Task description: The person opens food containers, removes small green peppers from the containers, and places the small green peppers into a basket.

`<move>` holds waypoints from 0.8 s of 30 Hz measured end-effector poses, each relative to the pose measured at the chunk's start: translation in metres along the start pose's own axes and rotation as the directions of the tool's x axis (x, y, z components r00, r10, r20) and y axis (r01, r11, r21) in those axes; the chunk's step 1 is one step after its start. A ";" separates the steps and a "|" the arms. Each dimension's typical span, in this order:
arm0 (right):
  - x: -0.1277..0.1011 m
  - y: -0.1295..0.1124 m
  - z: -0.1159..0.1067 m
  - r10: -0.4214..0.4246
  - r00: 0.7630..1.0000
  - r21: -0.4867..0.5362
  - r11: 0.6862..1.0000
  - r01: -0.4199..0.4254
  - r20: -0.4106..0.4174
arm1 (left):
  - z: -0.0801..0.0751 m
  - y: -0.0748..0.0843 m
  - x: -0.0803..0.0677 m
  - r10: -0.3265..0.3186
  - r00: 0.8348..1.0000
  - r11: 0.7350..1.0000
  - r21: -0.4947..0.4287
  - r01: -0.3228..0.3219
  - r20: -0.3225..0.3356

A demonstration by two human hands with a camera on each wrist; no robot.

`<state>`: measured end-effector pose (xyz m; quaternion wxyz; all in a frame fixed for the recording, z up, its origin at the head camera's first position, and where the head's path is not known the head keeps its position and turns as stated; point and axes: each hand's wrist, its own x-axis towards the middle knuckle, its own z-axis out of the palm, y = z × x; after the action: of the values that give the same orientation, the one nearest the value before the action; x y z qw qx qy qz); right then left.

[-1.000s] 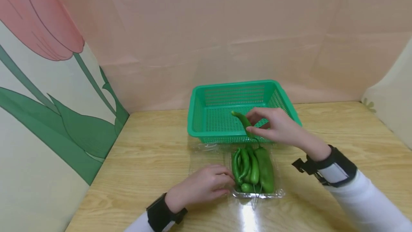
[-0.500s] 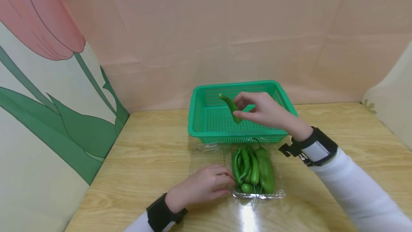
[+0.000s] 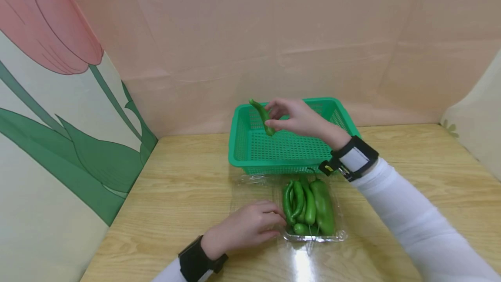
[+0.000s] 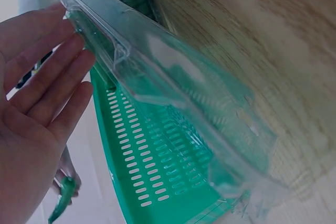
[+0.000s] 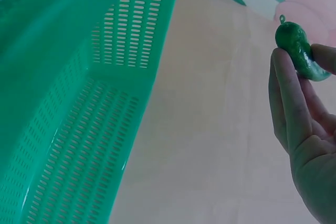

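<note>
Between the thumb and fingers of my right hand (image 3: pixel 295 119) is a curved green chili pepper (image 3: pixel 261 117), raised over the left part of a green plastic basket (image 3: pixel 233 147). The right wrist view shows this pepper (image 5: pixel 295 45) pinched, its short stem upward. My left hand (image 3: pixel 248 226) is at the left side of a clear plastic box (image 3: pixel 336 237). Seen from the left wrist, its fingers are extended, with the tips at the edge of the clear plastic. Several green peppers (image 3: pixel 322 208) of different sizes lie in the box.
The box's transparent lid (image 3: pixel 250 190) lies opened to the left, just in front of the basket. Wooden table (image 3: pixel 188 173) surrounds both containers. A pinkish sheet (image 3: pixel 195 55) hangs behind, and a tulip-patterned panel (image 3: pixel 78 142) stands at the left.
My right hand has carried the chili pepper up, away and leftward, from near the box to over the basket's left part. The left hand has stayed at the box.
</note>
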<state>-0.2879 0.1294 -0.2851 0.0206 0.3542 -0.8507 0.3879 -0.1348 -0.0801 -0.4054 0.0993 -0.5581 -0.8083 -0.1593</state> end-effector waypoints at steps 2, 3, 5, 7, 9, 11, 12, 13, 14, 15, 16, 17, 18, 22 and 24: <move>0.007 0.000 0.001 0.009 1.000 0.015 1.000 -0.009 0.008 | 0.000 0.000 -0.001 0.002 1.000 1.000 0.002 -0.002 -0.003; 0.011 0.001 0.002 0.016 1.000 0.020 1.000 -0.016 0.010 | 0.000 0.000 -0.001 0.003 1.000 1.000 0.004 -0.003 -0.004; 0.017 0.002 0.004 0.032 0.999 0.035 0.999 -0.033 0.015 | 0.000 0.001 -0.001 0.001 1.000 1.000 0.004 -0.001 -0.004; 0.025 0.003 0.006 0.044 0.999 0.029 0.999 -0.045 0.014 | 0.000 0.001 -0.002 -0.002 1.000 1.000 0.003 0.002 -0.002; 0.032 0.006 0.007 0.060 0.998 0.021 0.998 -0.060 0.015 | 0.000 0.001 -0.001 -0.005 1.000 1.000 0.002 0.005 -0.001; 0.040 0.010 0.008 0.076 0.997 0.015 0.997 -0.077 0.017 | 0.000 0.001 -0.001 -0.009 1.000 1.000 -0.002 0.009 0.002; 0.044 0.012 0.008 0.089 0.996 0.017 0.996 -0.090 0.020 | 0.000 0.001 -0.001 -0.009 1.000 1.000 -0.001 0.009 0.002; 0.047 0.014 0.008 0.101 0.995 0.024 0.995 -0.102 0.022 | 0.000 0.001 -0.001 -0.007 1.000 1.000 0.001 0.007 0.000; 0.051 0.017 0.009 0.111 0.994 0.036 0.993 -0.112 0.023 | 0.000 0.002 -0.001 -0.006 1.000 1.000 0.004 0.006 -0.001; 0.054 0.020 0.009 0.119 0.993 0.047 0.992 -0.120 0.024 | 0.000 0.002 -0.001 -0.004 1.000 1.000 0.006 0.004 -0.002; 0.057 0.023 0.009 0.128 0.992 0.060 0.990 -0.129 0.025 | 0.000 0.002 -0.001 -0.001 1.000 1.000 0.009 0.001 -0.003; 0.060 0.026 0.009 0.137 0.990 0.070 0.988 -0.138 0.025 | 0.000 0.002 -0.001 0.002 1.000 1.000 0.012 -0.002 -0.006; 0.062 0.029 0.009 0.146 0.989 0.075 0.986 -0.148 0.026 | 0.000 0.001 -0.001 0.007 1.000 1.000 0.017 -0.006 -0.009; 0.070 0.040 0.011 0.185 0.982 0.061 0.980 -0.187 0.040 | 0.001 0.001 -0.001 0.015 1.000 1.000 0.022 -0.014 -0.018; 0.073 0.045 0.013 0.200 0.979 0.027 0.979 -0.201 0.045 | 0.001 0.001 -0.001 0.016 1.000 1.000 0.025 -0.015 -0.019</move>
<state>-0.3670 0.0979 -0.3012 -0.0419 0.2751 -0.8761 0.3938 -0.1332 -0.0800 -0.4063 0.1152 -0.5615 -0.8049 -0.1536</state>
